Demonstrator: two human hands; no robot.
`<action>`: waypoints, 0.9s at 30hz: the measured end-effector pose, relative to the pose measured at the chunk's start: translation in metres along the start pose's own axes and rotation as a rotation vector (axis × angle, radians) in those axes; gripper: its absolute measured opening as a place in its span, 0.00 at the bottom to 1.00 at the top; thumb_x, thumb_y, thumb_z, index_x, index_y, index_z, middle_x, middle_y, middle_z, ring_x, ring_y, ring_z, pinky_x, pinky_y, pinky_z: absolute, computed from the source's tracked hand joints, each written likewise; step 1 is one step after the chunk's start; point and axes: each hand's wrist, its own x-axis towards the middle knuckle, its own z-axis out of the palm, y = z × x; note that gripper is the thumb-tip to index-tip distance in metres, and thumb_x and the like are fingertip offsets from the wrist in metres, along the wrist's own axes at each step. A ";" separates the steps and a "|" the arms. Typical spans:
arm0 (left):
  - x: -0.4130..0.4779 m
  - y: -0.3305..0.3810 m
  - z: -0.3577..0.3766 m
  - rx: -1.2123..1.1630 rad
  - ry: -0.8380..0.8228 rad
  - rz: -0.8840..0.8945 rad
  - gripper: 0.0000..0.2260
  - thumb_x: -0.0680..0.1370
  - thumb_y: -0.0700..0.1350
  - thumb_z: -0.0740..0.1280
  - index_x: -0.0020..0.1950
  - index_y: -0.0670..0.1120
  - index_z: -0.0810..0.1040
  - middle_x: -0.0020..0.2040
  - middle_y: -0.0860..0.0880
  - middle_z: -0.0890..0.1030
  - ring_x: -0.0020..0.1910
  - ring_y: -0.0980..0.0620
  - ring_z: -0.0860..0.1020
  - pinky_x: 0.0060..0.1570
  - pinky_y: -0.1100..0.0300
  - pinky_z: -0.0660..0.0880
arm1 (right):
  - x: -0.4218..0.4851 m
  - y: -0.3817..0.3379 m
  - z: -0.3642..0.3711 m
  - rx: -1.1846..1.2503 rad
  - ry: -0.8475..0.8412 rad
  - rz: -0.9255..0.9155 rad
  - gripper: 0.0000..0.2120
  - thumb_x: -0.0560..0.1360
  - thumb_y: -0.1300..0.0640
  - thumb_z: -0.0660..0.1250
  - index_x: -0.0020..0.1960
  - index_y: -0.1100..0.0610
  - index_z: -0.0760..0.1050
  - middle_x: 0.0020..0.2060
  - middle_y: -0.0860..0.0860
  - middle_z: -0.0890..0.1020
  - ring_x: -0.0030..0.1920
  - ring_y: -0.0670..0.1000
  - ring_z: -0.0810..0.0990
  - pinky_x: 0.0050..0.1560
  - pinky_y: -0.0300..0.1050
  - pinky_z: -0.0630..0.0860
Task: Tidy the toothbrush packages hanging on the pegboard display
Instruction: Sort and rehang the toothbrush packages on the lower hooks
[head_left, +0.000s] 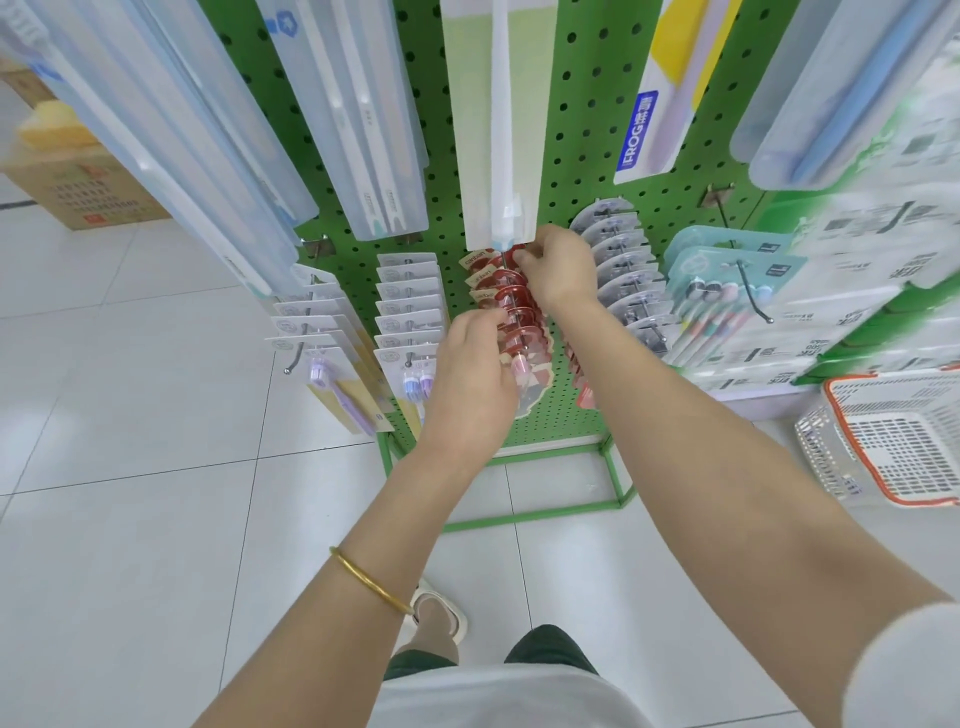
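Low on the green perforated metal pegboard (587, 130), left hand (475, 364) and right hand (558, 267) pinch the fanned red card toothbrush packages (511, 312); this row seems unfinished, white-card rows (410, 306) beside look straight

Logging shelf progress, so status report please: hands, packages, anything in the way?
Left hand pinches front of red card toothbrush packages. Right hand grips rear ones. Long white package overhangs the row.

We take the pegboard (597, 171) for green-painted perforated metal, fairly matt. On it, the red toothbrush packages (514, 291) look like glossy card and clear plastic. Higher on it hang frosted plastic cases (363, 130). Below it, the floor tiles (156, 519) are smooth and shiny.
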 end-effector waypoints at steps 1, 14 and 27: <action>0.001 -0.001 -0.001 0.004 -0.001 0.005 0.25 0.76 0.30 0.55 0.72 0.41 0.64 0.70 0.45 0.66 0.70 0.50 0.63 0.68 0.64 0.58 | 0.004 0.000 0.002 -0.007 -0.005 0.003 0.11 0.78 0.59 0.63 0.58 0.60 0.78 0.53 0.57 0.82 0.55 0.59 0.78 0.53 0.49 0.74; 0.001 -0.002 0.002 0.045 -0.009 0.065 0.24 0.76 0.30 0.56 0.72 0.41 0.64 0.70 0.44 0.66 0.70 0.48 0.62 0.70 0.62 0.57 | -0.013 0.011 0.003 0.006 0.152 -0.022 0.07 0.77 0.57 0.66 0.50 0.60 0.78 0.53 0.54 0.76 0.43 0.49 0.72 0.44 0.43 0.70; -0.028 0.008 0.018 0.007 0.200 0.182 0.23 0.73 0.30 0.58 0.68 0.38 0.71 0.67 0.43 0.71 0.67 0.45 0.65 0.70 0.59 0.58 | -0.090 0.016 -0.037 0.077 0.359 0.016 0.05 0.75 0.56 0.67 0.43 0.57 0.78 0.44 0.50 0.75 0.39 0.46 0.71 0.38 0.42 0.64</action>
